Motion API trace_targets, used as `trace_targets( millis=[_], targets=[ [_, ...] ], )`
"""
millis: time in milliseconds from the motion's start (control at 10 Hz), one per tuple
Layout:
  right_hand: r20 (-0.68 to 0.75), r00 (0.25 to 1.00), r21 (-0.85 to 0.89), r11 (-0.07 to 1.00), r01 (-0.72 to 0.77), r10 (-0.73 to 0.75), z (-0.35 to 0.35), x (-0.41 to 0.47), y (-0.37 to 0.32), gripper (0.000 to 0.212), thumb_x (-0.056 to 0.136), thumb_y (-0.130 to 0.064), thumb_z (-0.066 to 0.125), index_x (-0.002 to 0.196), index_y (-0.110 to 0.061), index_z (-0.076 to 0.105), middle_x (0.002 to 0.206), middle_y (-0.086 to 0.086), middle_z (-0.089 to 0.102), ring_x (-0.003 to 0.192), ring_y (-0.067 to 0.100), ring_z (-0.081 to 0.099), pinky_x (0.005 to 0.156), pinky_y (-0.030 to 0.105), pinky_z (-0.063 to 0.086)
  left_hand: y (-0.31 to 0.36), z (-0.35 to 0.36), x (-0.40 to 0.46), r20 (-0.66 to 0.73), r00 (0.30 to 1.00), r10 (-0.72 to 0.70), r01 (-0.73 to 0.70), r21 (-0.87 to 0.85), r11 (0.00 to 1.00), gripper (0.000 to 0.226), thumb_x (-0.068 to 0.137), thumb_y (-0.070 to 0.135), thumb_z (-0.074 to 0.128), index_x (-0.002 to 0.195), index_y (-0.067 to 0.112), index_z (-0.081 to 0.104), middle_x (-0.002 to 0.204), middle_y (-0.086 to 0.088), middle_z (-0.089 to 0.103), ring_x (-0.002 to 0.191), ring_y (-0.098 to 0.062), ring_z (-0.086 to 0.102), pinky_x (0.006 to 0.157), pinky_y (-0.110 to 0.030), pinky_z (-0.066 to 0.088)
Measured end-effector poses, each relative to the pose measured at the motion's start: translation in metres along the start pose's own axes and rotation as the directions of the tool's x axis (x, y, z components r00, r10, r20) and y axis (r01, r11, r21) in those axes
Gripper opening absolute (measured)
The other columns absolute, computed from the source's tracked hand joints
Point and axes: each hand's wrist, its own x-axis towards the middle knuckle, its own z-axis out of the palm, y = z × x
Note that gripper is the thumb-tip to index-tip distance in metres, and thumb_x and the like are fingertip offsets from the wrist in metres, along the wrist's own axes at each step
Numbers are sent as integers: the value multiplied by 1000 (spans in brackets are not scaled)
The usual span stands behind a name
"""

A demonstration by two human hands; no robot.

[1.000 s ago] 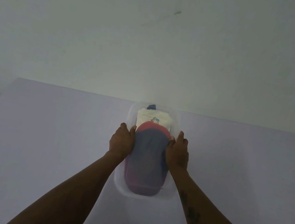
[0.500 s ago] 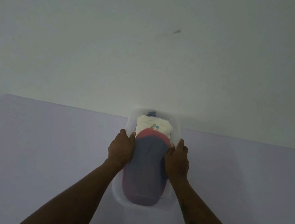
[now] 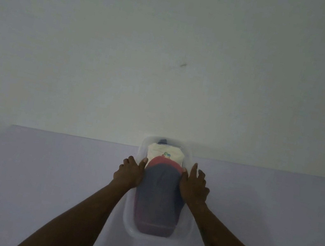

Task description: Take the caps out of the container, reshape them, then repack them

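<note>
A clear plastic container (image 3: 129, 221) stands on the lavender table, its far end at the table's back edge. Inside, a navy cap (image 3: 158, 196) with a red brim lies on top. Behind it sits a white cap (image 3: 158, 153) with a small coloured logo, and a bit of a blue cap (image 3: 162, 141) shows at the far end. My left hand (image 3: 130, 172) straddles the container's left wall, thumb inside by the navy cap, fingers curled outside. My right hand (image 3: 194, 186) rests on the right wall with fingers straightened and spread, thumb against the navy cap.
The lavender table (image 3: 39, 177) spreads wide on both sides of the container. A plain pale wall (image 3: 168, 59) rises right behind the table's back edge. The table's left edge drops off to a dark floor.
My right hand's fingers have straightened and spread from a curled hold on the container's side. The left hand keeps its place. My view has tilted up, so the container sits lower.
</note>
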Motion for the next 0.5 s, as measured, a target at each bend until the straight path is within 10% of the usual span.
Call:
trace_targets(
  millis=[500],
  targets=[
    [-69, 944, -104, 944, 314, -322, -158, -56, -66, 64, 101, -47, 24, 151, -9, 14, 159, 11, 13, 147, 26, 10, 116, 43, 19, 56, -167, -105, -278, 920, 275, -216, 223, 950, 62, 99, 52, 18, 135, 5, 37, 139, -15, 43, 122, -33, 48, 97, -45, 39]
  ],
)
